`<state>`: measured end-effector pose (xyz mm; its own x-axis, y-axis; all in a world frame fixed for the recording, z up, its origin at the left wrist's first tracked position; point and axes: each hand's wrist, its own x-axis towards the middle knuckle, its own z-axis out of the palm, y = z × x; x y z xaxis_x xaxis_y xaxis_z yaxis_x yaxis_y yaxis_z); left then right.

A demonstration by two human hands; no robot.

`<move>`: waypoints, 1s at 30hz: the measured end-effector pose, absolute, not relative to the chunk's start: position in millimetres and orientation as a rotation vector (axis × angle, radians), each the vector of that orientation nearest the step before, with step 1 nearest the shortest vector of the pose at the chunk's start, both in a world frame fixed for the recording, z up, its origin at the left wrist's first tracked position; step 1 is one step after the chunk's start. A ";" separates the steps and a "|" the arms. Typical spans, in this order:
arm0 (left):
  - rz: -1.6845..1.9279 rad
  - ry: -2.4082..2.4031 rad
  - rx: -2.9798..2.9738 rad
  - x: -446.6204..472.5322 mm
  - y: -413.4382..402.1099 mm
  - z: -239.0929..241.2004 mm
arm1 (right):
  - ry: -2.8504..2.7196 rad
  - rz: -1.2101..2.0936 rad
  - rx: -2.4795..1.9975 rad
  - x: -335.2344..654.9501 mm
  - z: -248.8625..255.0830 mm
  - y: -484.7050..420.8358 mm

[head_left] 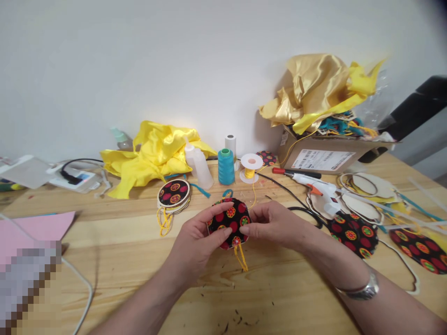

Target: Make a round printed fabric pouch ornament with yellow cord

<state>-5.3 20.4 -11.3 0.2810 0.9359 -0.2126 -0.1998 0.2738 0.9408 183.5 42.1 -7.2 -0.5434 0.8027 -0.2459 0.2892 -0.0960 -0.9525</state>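
Both hands hold one small round fabric piece, black with red and yellow flowers, just above the wooden table. My left hand grips its left edge, thumb on top. My right hand pinches its right edge. A yellow cord loop hangs from the piece's lower edge. A small stack of similar covered rounds with yellow cords lies behind and to the left.
A white glue gun, teal thread cone, yellow cord spool, clear bottle, yellow satin and a cardboard box of gold fabric stand behind. Patterned cutouts lie right; pink paper left.
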 end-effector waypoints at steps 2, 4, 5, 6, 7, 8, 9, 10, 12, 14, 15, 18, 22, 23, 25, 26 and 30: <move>0.934 0.969 0.992 -5.8 20.1 -11.6 | -1.781 1.700 -1.188 183.5 -7.6 41.6; 0.925 0.974 1.008 -6.0 20.0 -11.0 | -1.772 1.724 -1.163 183.7 -9.0 41.3; 0.929 0.968 1.012 -5.9 20.0 -10.4 | -1.761 1.730 -1.145 183.8 -9.9 41.2; 0.937 0.953 1.013 -5.7 20.0 -9.5 | -1.747 1.730 -1.133 183.9 -10.8 41.4; 0.951 0.933 1.012 -5.3 19.9 -8.5 | -1.729 1.723 -1.128 184.0 -11.4 41.7; 0.970 0.910 1.010 -4.8 19.8 -7.5 | -1.710 1.712 -1.124 184.1 -11.8 42.1; 0.990 0.890 1.006 -4.1 19.7 -6.5 | -1.690 1.701 -1.122 184.1 -12.0 42.7; 1.009 0.875 0.998 -3.4 19.5 -5.6 | -1.667 1.690 -1.121 184.0 -11.8 43.3; 1.031 0.875 0.972 -2.0 19.2 -4.3 | -1.627 1.666 -1.123 183.9 -10.9 44.2; 1.029 0.893 0.952 -0.7 19.4 -3.9 | -1.602 1.642 -1.153 183.7 -9.6 44.5; 1.024 0.902 0.950 -0.3 19.6 -3.9 | -1.597 1.623 -1.184 183.6 -9.0 44.4; 1.017 0.925 0.973 0.5 20.6 -4.6 | -1.592 1.583 -1.249 182.6 -7.1 43.6; 1.006 0.995 1.007 0.7 20.7 -5.2 | -1.580 1.592 -1.262 180.9 -6.8 42.4; 1.001 1.009 1.012 0.9 20.3 -5.1 | -1.584 1.591 -1.255 180.7 -7.4 42.3; 0.992 1.017 1.014 1.2 19.6 -4.9 | -1.602 1.584 -1.236 180.5 -9.0 42.3; 0.991 1.015 1.011 1.4 19.3 -4.9 | -1.608 1.581 -1.231 180.5 -9.7 42.5; 0.993 1.007 0.992 1.5 19.1 -5.1 | -1.613 1.575 -1.238 180.4 -9.4 43.1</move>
